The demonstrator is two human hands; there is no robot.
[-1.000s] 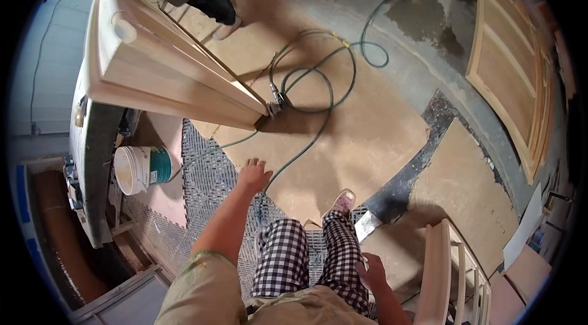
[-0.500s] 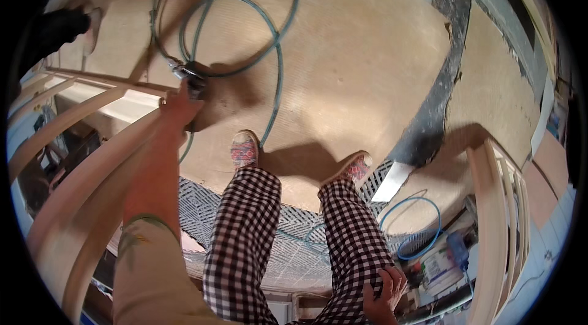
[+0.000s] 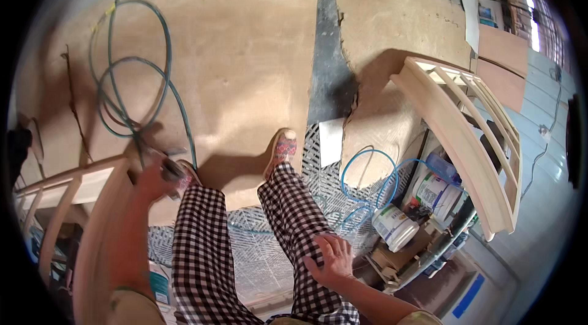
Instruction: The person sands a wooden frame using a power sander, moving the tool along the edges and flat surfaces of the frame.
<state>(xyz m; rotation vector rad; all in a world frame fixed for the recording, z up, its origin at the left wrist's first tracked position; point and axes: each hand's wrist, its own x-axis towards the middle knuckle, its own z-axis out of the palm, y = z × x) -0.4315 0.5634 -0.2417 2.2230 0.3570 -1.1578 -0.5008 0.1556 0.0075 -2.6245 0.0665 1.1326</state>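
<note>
In my left hand (image 3: 153,183), closed and blurred, is a dark hand tool with a metal part (image 3: 174,170); its exact kind I cannot make out. A green hose (image 3: 166,74) runs in loops over the floor sheet and leads down to that tool. The hand is beside a curved wooden frame (image 3: 101,227) with slats, close to my left shoe. My right hand (image 3: 332,260) lies on my checked trousers near the right knee, its fingers spread and nothing in it.
A second curved wooden frame (image 3: 453,135) stands at the right. Below it are white buckets (image 3: 395,227) and a coiled blue hose (image 3: 349,183). Large brown sheets (image 3: 245,68) cover the floor, with a dark strip between them. A person's dark sleeve or leg (image 3: 18,144) shows at the far left.
My view has swung to the right, bringing more of the right frame and buckets in. My left hand with the tool has drawn nearer to my left shoe. The right hand stays on my leg.
</note>
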